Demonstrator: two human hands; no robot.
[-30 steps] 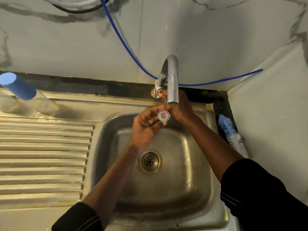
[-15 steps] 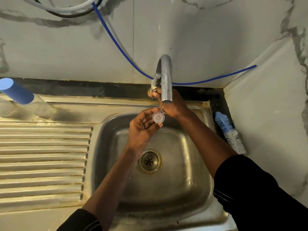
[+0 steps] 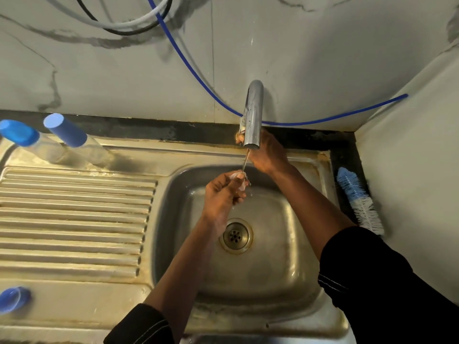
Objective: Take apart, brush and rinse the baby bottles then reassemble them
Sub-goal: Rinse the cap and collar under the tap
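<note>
My left hand (image 3: 223, 192) pinches a small clear silicone bottle teat (image 3: 239, 180) over the sink basin (image 3: 273, 256), right under a thin stream of water from the chrome tap (image 3: 252, 115). My right hand (image 3: 267, 155) reaches behind the spout and grips the tap handle at its base, which is mostly hidden. Two clear baby bottles with blue caps (image 3: 67, 131) (image 3: 18, 132) stand at the back left of the draining board. A blue screw ring (image 3: 13, 300) lies at the front left. The blue and white bottle brush (image 3: 360, 202) lies on the ledge right of the sink.
The ribbed steel draining board (image 3: 74, 219) fills the left side. The drain (image 3: 236, 235) sits in the middle of the basin. A blue hose (image 3: 188, 60) and other cables hang across the marble wall behind the tap. A wall closes the right side.
Water now runs from the tap onto the teat. My left hand has turned the teat under the stream. The view has widened, showing a second bottle and the blue ring.
</note>
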